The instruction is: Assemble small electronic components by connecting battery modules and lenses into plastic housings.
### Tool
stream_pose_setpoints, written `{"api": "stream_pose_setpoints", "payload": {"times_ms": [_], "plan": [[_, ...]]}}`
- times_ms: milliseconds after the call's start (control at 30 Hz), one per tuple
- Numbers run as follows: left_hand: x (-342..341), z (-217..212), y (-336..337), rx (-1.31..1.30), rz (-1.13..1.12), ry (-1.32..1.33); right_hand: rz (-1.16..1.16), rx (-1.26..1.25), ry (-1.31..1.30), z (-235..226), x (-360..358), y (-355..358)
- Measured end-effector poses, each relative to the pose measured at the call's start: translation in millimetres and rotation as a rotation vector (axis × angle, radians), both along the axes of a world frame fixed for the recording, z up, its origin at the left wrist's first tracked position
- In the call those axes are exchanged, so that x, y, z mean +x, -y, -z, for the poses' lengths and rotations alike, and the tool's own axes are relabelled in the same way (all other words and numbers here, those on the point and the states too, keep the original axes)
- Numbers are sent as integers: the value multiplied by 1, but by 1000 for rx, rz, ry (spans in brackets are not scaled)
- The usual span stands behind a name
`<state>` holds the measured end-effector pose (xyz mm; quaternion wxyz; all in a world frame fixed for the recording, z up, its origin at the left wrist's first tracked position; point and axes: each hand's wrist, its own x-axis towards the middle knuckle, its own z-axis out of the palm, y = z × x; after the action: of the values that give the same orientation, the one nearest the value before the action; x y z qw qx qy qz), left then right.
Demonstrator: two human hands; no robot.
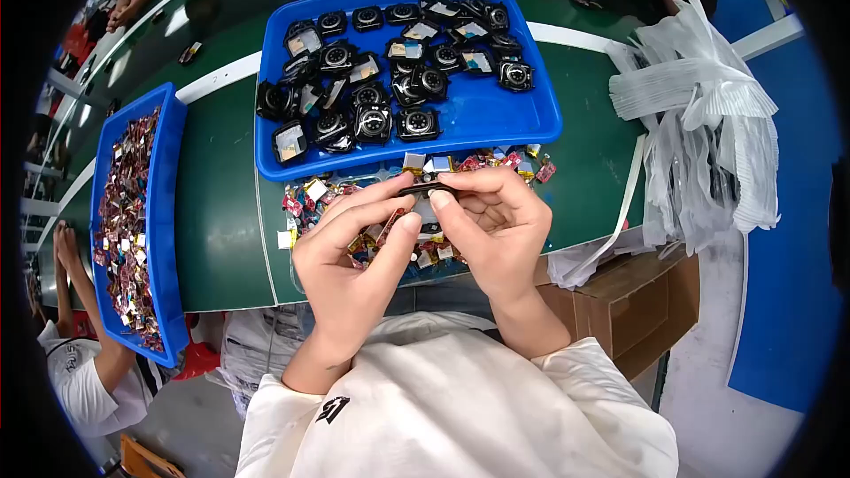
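Frame centre: my left hand and right hand hold a slim black, hard-looking casing, fingers narrow at its ends. Probably light, stiff, slightly slippery; I'd grip the edges (small red part by left thumb, attachment unclear).

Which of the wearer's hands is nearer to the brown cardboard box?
Right. The right hand is above and left of the brown cardboard box in the picture; the left hand is farther left, beyond the right one.
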<state>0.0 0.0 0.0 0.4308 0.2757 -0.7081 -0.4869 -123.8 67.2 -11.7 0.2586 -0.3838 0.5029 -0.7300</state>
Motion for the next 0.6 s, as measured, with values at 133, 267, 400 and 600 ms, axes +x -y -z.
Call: {"api": "stream_pose_setpoints", "payload": {"times_ms": [133,267,400,600], "plan": [[5,-5,1,33,-83,-61,-27,28,138,-6,-2,1],[14,-12,1,22,-52,99,-67,64,220,-14,0,4],[17,-11,-2,270,63,32,-100,43,169,-7,-2,4],[13,-5,2,620,167,-169,34,-21,-111,0,1,7]]}}
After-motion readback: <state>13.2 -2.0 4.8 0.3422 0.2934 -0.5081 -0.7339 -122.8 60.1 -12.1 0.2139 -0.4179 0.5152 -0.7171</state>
